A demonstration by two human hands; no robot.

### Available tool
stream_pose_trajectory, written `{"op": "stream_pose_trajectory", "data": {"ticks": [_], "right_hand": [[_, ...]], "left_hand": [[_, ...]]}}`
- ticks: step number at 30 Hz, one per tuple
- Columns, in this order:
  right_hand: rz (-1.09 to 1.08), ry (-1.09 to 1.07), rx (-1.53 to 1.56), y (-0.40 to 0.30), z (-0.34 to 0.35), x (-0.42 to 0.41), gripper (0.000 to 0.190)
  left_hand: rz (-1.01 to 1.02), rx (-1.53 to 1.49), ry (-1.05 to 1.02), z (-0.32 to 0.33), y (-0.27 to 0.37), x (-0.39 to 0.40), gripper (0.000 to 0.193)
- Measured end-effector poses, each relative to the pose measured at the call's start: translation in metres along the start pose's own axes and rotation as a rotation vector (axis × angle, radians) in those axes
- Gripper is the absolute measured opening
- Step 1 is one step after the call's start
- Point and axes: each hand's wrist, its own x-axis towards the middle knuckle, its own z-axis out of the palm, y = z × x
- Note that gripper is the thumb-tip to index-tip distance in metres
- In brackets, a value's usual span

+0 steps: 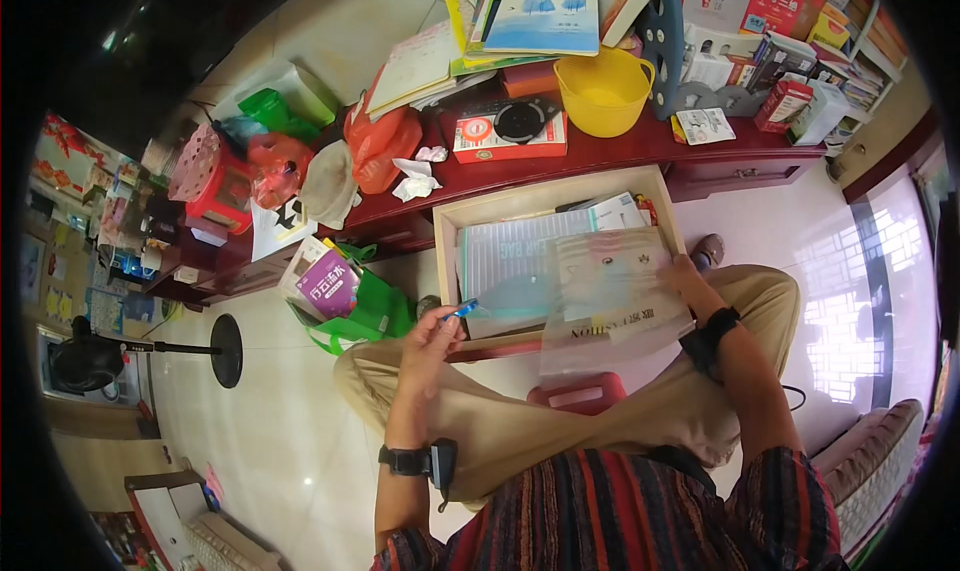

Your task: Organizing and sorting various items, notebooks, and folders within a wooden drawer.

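Note:
My left hand (433,340) pinches a small shiny blue object (463,309) between thumb and fingers, near the front left corner of a pulled-out drawer (444,256). What the blue thing is, I cannot tell. In my right hand (681,277) is the edge of a translucent frosted plastic bag (592,338), printed with writing. The bag lies over the right part of the drawer and hangs past its front. Under it shows a clear striped zip document bag (502,252) with a pale blue-green edge. Papers (621,209) lie at the drawer's back right.
Along the dark red cabinet top stand a yellow basket (604,95), a red and white box (510,140), stacked books (540,16) and red plastic bags (382,147). A green bag (375,320) of books stands left of the drawer. A red plastic stool (611,395) shows between my legs.

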Motion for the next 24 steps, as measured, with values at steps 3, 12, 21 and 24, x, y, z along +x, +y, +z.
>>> {"op": "stream_pose_trajectory", "data": {"ticks": [3, 12, 21, 24], "right_hand": [[-0.899, 0.589, -0.263, -0.017, -0.008, -0.036, 0.024], [-0.915, -0.038, 0.146, -0.128, 0.016, -0.202, 0.028], [-0.919, -0.211, 0.416, -0.118, 0.029, -0.188, 0.009], [-0.982, -0.163, 0.398, -0.119, 0.028, -0.190, 0.010]], "left_hand": [[0.026, -0.029, -0.024, 0.029, 0.009, 0.001, 0.019], [0.292, 0.149, -0.060, 0.092, 0.007, -0.013, 0.021], [0.518, 0.520, 0.097, 0.098, 0.007, -0.020, 0.018], [0.640, 0.652, 0.159, 0.105, 0.014, -0.023, 0.017]]}}
